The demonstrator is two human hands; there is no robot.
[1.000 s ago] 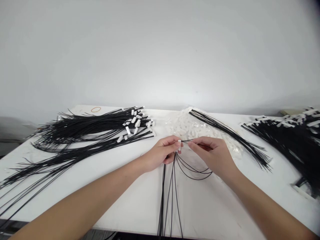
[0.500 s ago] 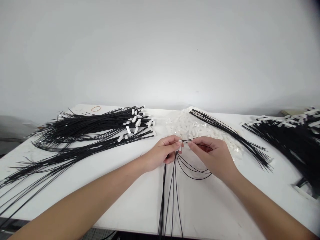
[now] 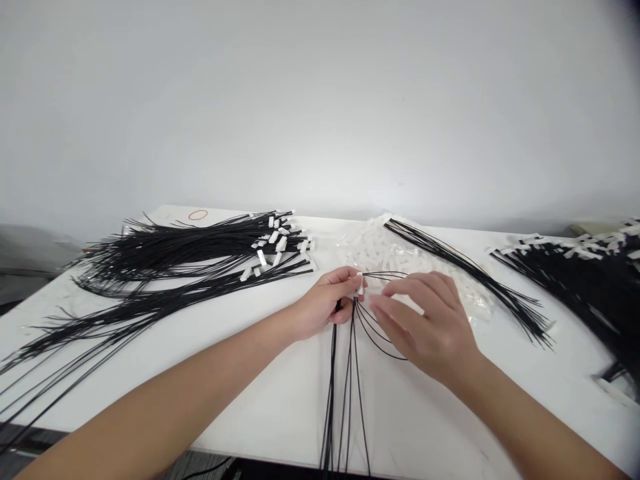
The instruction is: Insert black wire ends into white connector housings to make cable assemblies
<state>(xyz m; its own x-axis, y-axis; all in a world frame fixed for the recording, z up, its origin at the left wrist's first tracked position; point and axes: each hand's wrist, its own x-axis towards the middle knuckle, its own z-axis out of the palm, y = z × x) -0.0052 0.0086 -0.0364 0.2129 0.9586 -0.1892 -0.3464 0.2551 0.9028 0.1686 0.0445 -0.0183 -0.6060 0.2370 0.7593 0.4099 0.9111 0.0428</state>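
Note:
Between the thumb and fingers of my left hand (image 3: 330, 300) is a small white connector housing (image 3: 361, 285). Thin black wires (image 3: 384, 274) run from its upper end to the right, passing behind my right hand (image 3: 430, 327). Other black wires curve out of its lower end or hang toward the table's front edge. A separate strand of black wires (image 3: 332, 387) hangs down from under my left palm. My right hand is just right of the housing, thumb and fingertips apart, with nothing visible between them.
A bundle of black wires with white connectors (image 3: 200, 250) lies on the left of the white table (image 3: 260, 400). Behind my hands is a clear bag of white housings (image 3: 370, 250), with a wire bundle (image 3: 465, 277) across it. More connectored wires (image 3: 580, 293) are heaped at right.
My right hand has let go of the wire by the housing; its fingers have spread and moved slightly down. My left hand still grips the housing.

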